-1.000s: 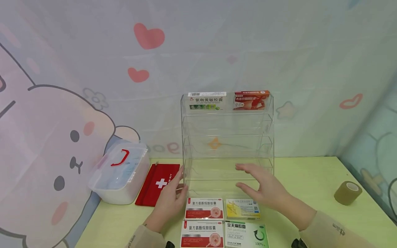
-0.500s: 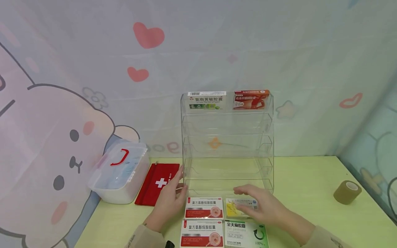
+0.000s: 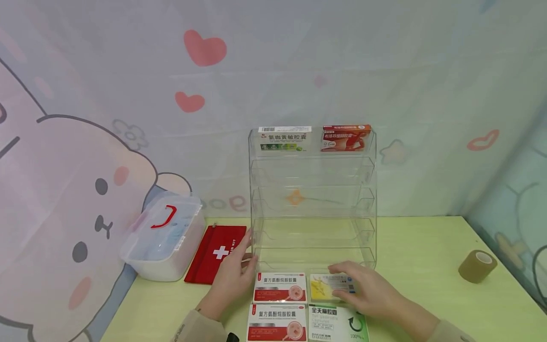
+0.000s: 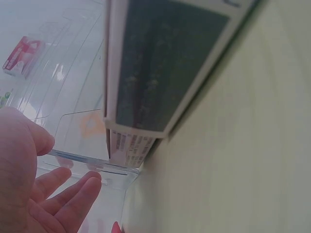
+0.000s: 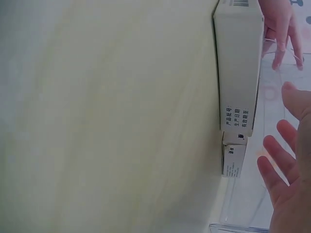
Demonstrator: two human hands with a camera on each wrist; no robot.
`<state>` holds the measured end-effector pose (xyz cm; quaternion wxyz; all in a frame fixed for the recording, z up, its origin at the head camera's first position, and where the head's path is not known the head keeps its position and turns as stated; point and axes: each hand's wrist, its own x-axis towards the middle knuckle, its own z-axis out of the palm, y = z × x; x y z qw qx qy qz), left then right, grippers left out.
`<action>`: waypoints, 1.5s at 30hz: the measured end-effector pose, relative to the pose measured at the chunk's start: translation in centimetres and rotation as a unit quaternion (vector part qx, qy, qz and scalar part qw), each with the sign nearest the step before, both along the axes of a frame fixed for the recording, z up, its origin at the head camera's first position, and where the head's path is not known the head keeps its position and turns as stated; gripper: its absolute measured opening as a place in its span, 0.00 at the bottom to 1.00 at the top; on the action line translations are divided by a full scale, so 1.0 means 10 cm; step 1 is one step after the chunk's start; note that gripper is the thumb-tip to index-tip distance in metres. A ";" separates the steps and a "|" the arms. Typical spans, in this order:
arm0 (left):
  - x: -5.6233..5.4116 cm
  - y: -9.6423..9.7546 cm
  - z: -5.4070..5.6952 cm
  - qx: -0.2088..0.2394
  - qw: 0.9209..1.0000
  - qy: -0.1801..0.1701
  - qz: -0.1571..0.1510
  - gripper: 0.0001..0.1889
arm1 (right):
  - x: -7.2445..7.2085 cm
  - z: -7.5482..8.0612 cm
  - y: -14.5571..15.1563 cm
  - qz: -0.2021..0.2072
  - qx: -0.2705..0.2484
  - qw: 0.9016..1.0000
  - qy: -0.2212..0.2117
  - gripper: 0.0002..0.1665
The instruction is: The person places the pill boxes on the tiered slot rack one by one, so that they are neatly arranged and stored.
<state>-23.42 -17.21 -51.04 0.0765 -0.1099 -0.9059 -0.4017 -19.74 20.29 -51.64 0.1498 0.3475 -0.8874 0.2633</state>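
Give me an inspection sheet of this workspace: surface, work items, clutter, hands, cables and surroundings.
Surface: pale yellow-green table.
Work items: clear tiered rack, with a white-and-green carton and a red carton on top; before it, two red-and-white boxes, a yellow-and-white box and a green-and-white box.
Clutter: lidded storage box and red pouch on the left; tape roll on the right.
Hands: left hand at the rack's left side; right hand at the yellow-and-white box, thumb and fingers apart, contact unclear.
Cables: dark curved line at the right edge, possibly a cord.
Surroundings: printed backdrop behind.
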 end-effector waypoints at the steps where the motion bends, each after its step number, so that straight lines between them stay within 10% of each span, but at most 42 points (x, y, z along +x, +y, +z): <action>1: 0.00 0.00 0.00 0.001 1.000 -0.002 0.002 0.47 | 0.01 0.00 0.00 -0.004 0.002 1.000 -0.003 0.29; 26: 0.02 0.03 0.02 0.010 1.000 -0.020 0.011 0.47 | 0.11 -0.13 0.11 0.002 0.023 1.000 0.001 0.17; 45: 0.02 0.02 0.03 0.001 1.000 -0.015 0.007 0.47 | 0.11 -0.07 0.15 -0.062 0.027 0.990 -0.125 0.23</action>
